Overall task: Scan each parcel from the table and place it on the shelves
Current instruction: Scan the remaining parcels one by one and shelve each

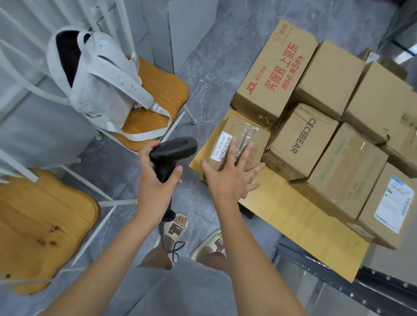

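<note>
My left hand (158,170) grips a black handheld barcode scanner (176,150) by its handle, its head turned toward the parcels. My right hand (229,173) is spread flat, fingers straight, over a small cardboard parcel (233,130) with a white barcode label (222,146) at the near left corner of the wooden table (308,227). Behind and to the right of it stand several brown parcels, among them a JD box with red print (275,71) and a CECEBEAR box (301,138).
Two white metal chairs with wooden seats stand at left; the far chair (163,89) carries a pale backpack (97,79), the near chair (32,226) is bare. A dark metal shelf rail (372,287) runs at lower right. Grey tiled floor (216,64) lies between.
</note>
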A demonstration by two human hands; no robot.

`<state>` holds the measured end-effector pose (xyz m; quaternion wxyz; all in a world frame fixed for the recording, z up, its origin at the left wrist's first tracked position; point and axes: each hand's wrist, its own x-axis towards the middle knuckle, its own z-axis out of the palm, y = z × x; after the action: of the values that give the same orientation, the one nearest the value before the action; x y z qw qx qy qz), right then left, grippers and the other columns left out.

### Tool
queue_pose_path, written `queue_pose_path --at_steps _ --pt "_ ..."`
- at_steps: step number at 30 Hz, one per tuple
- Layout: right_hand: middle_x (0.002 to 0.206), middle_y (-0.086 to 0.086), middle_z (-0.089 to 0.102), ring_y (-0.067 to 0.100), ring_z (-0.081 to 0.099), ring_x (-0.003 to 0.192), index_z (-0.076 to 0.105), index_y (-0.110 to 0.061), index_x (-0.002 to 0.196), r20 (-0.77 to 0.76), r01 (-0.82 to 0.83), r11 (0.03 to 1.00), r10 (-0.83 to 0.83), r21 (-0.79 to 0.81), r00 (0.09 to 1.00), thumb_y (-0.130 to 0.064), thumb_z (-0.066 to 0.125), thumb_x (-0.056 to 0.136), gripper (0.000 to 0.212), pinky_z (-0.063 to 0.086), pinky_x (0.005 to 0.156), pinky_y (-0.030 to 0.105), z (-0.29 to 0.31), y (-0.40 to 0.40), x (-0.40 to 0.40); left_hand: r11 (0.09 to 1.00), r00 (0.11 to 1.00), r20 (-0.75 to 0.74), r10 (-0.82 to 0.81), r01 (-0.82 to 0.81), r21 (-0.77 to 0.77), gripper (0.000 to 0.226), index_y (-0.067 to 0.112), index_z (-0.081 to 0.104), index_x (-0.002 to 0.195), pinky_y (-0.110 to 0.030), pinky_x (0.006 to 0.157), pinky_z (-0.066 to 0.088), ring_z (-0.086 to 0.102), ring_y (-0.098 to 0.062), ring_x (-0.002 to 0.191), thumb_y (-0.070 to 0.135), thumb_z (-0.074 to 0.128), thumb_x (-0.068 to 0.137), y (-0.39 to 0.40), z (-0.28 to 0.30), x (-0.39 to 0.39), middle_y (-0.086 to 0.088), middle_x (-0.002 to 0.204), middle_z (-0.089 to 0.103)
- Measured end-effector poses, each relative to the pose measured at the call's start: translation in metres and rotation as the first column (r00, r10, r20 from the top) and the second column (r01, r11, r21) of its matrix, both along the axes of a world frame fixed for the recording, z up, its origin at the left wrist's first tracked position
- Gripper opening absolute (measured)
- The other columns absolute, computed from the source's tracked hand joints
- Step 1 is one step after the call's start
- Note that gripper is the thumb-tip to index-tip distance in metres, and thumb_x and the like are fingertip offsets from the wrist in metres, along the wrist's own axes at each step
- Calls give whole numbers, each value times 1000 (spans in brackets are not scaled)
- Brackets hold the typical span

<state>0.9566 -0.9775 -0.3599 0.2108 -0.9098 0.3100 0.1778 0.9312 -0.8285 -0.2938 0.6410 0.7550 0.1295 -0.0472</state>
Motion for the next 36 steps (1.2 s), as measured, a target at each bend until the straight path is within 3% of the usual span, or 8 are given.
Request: queue_pose_path --at_steps 4,10,16,20,22,25,32,36 --pt "167 -15 -14 51 0 148 -3 -48 157 17 -1 1000 1 -2 1000 -75 53 78 100 26 107 65 0 3 -10 1000 1000 27 -3 4 -22 64 53 36 124 -7 74 50 73 -13 76 5 67 95 8 6 -1 7 122 60" --pt "165 -27 2 47 1 151 11 -48 157 178 64 992 -83 113 981 -65 52 78 90 17 112 62 10 7 -30 996 994 72 -81 84 -40 65 54 37 125 -10 75 52 74 -17 83 6 69 95 20 17 -3 16 124 57" --pt "154 -45 -2 38 0 153 19 -59 151 437 131 955 -241 266 866 -61 50 70 87 8 116 62 46 6 -62 982 976 138 -167 177 -60 70 61 37 125 -16 74 56 74 -17 85 7 69 95 24 32 1 5 135 56" --pt "163 -28 12 27 6 155 29 -50 152 518 139 913 -337 383 786 -47 61 76 84 1 123 57 78 -7 -71 957 925 253 -283 291 6 74 63 37 127 -30 90 58 70 -27 105 7 71 93 26 47 10 21 135 54" --pt "163 -24 17 19 12 154 31 -52 149 529 114 894 -354 433 772 -42 62 76 80 5 123 57 96 -19 -75 925 882 280 -380 370 90 75 64 36 129 -22 96 53 65 -13 116 11 73 92 29 55 15 40 128 51" --pt "161 -26 21 19 17 151 33 -55 146 522 79 891 -331 447 786 -46 61 73 78 17 121 59 122 -41 -83 861 791 340 -508 457 223 83 68 30 131 0 89 41 52 21 114 10 74 91 31 67 20 54 124 43" --pt "157 -33 27 7 24 148 41 -56 144 466 -28 862 -247 507 850 -37 66 73 78 44 107 42 161 -75 -99 799 689 405 -601 516 308 83 59 35 135 -3 94 41 52 17 116 8 78 87 26 69 4 38 127 49" --pt "156 -30 32 5 26 146 45 -51 145 466 -73 850 -212 521 859 -36 68 72 78 46 107 42 172 -77 -104 784 635 461 -620 527 328 79 46 36 137 -3 93 42 49 22 117 7 78 83 29 69 -3 31 128 48"
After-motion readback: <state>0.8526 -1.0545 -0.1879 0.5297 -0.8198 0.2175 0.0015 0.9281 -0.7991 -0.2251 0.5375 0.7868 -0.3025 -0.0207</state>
